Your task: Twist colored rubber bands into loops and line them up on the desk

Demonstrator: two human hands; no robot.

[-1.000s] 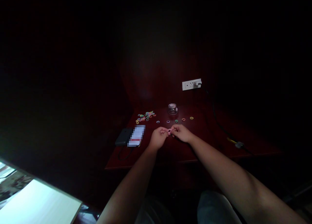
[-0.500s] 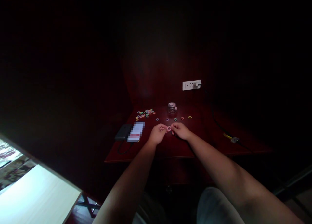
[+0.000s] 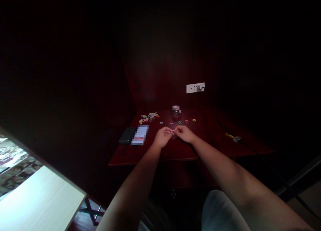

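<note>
Between my hands, just above the dark red table (image 3: 155, 154), is a small pale pink hair tie (image 3: 173, 132). My left hand (image 3: 163, 136) pinches its left side, and my right hand (image 3: 184, 134) pinches the right side, fingertips almost meeting. Beyond them several hair ties lie spaced out in a row: a blue one (image 3: 161, 123), a purple one (image 3: 171, 123), a green one (image 3: 179, 122), a red one (image 3: 186, 121) and a yellow one (image 3: 194, 120). Behind this row stands a clear lidded jar (image 3: 176, 111).
A loose pile of colourful hair ties (image 3: 150, 116) lies at the back left. Nearer on the left are a blurred-out phone (image 3: 140, 135) and a black box-shaped device (image 3: 127, 136) with a cable. A yellow-ended cable (image 3: 235, 138) lies at right; a power outlet (image 3: 195, 87) is on the back wall.
The pink hair tie looks narrower between my fingertips, and my right hand has come slightly closer to the left. The whole view has shifted a little.
</note>
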